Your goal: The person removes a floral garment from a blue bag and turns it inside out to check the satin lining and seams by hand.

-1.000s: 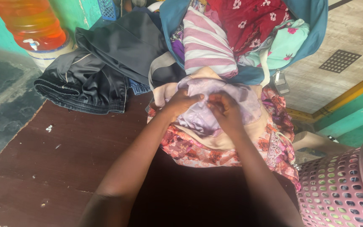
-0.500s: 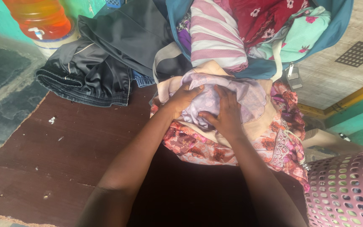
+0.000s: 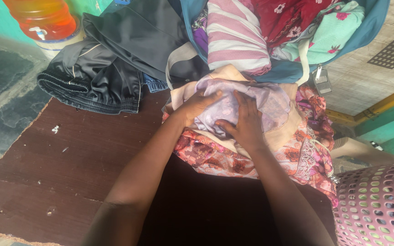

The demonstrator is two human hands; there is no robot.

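Both hands press down on a small lilac cloth (image 3: 251, 102) that sits on top of a short stack of folded clothes at the far edge of a dark brown board (image 3: 69, 159). Left hand (image 3: 196, 107) lies on the cloth's near-left part with its fingers curled in, pinching a fold of the fabric under the fingertips; how firmly it holds is hard to tell. Right hand (image 3: 246, 123) lies almost flat, fingers together and stretched away from the person, palm down on the middle of the cloth, holding nothing closed in it. That lilac piece is crumpled rather than flat, and its longer side runs left to right across the view, reaching past the right hand toward the right. Under it lies a beige garment (image 3: 286, 130), and below that a pink and orange floral fabric (image 3: 215, 157) that spills toward the person and off to the right. Just beyond the stack stands a blue bag (image 3: 365, 27) stuffed with clothes, a pink striped roll (image 3: 235, 38) among them. Dark trousers (image 3: 101, 77) lie to the left, an orange water container (image 3: 39, 16) behind them, and a pink perforated basket (image 3: 379, 205) sits at the lower right.
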